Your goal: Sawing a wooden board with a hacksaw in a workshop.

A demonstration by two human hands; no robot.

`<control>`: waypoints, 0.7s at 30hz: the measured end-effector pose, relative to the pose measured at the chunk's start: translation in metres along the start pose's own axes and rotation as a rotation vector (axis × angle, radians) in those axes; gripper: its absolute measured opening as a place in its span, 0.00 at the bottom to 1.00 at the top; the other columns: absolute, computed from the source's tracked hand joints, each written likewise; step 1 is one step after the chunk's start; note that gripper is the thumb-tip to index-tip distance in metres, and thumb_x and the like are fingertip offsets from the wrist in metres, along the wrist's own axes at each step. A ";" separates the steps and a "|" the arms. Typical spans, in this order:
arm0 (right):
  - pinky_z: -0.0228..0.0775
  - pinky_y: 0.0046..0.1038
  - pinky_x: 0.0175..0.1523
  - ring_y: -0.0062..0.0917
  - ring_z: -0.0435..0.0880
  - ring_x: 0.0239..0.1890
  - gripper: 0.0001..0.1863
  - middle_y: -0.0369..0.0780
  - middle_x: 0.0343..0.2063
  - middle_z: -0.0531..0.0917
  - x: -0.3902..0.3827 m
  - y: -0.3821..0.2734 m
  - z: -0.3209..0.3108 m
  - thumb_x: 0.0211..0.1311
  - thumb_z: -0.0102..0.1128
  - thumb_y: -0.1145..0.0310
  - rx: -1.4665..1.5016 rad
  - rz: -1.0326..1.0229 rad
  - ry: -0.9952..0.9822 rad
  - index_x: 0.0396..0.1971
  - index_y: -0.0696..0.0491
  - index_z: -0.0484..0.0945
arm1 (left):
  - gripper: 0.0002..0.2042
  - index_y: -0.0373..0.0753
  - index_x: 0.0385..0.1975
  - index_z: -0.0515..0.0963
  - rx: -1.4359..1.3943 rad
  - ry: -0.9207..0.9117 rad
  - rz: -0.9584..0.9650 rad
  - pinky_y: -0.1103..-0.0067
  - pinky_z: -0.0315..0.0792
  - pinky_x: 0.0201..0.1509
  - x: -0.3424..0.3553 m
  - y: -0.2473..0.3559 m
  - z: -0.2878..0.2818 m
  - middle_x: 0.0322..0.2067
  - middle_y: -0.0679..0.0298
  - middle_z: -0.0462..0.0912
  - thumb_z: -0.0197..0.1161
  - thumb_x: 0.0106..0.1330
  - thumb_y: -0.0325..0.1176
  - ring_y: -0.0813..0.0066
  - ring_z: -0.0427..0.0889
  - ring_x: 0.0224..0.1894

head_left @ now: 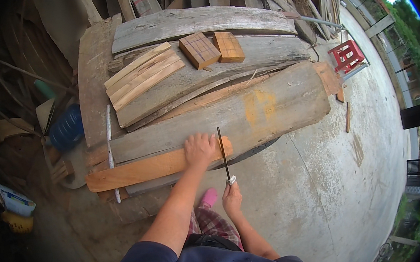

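Note:
My left hand (201,151) bears down on an orange-brown board (143,170), its fingers curled over the board's far edge. The board lies on top of grey weathered planks. Just right of that hand, a long thin dark blade, apparently of a saw (223,152), crosses the board near its right end. My right hand (232,199) is closed round the handle of this saw, nearer to me than the board's edge. The saw is seen nearly edge-on, so its teeth cannot be made out.
Beyond lie pale wooden strips (146,76) and two marked wood blocks (199,50), (229,47) on a grey plank (199,22) stack. A whitish bar (110,140) lies under the board's left part. A blue jug (66,128) is left; a red stool (347,54) stands right on concrete.

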State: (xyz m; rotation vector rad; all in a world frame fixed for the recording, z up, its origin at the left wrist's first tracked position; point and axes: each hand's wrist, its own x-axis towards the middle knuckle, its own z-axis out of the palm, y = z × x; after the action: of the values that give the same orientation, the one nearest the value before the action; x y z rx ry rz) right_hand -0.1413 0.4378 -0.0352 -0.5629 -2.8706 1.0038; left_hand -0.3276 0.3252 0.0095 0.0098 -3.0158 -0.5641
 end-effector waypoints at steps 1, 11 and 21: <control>0.72 0.48 0.35 0.51 0.80 0.34 0.10 0.52 0.35 0.80 -0.006 -0.001 -0.005 0.67 0.51 0.67 -0.012 0.026 -0.031 0.44 0.54 0.71 | 0.18 0.40 0.27 0.79 0.001 -0.009 0.002 0.63 0.65 0.45 -0.001 0.001 0.000 0.32 0.58 0.78 0.52 0.67 0.49 0.57 0.74 0.40; 0.71 0.48 0.34 0.51 0.79 0.33 0.08 0.50 0.33 0.78 0.018 -0.010 0.000 0.68 0.50 0.67 0.033 -0.074 0.037 0.42 0.55 0.70 | 0.18 0.40 0.26 0.79 -0.012 0.001 0.008 0.63 0.65 0.45 -0.002 0.000 0.002 0.32 0.58 0.78 0.52 0.67 0.49 0.57 0.74 0.40; 0.69 0.50 0.33 0.52 0.78 0.31 0.07 0.52 0.29 0.78 0.061 -0.042 -0.007 0.69 0.49 0.66 -0.020 -0.047 0.017 0.35 0.55 0.68 | 0.17 0.41 0.26 0.78 -0.026 0.012 0.017 0.62 0.65 0.45 -0.001 0.003 0.003 0.32 0.58 0.78 0.53 0.66 0.48 0.57 0.74 0.40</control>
State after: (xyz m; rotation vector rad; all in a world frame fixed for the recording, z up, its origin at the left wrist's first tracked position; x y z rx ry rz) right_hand -0.2111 0.4327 -0.0085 -0.4997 -2.8678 0.9609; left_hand -0.3272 0.3294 0.0073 -0.0144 -2.9941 -0.5990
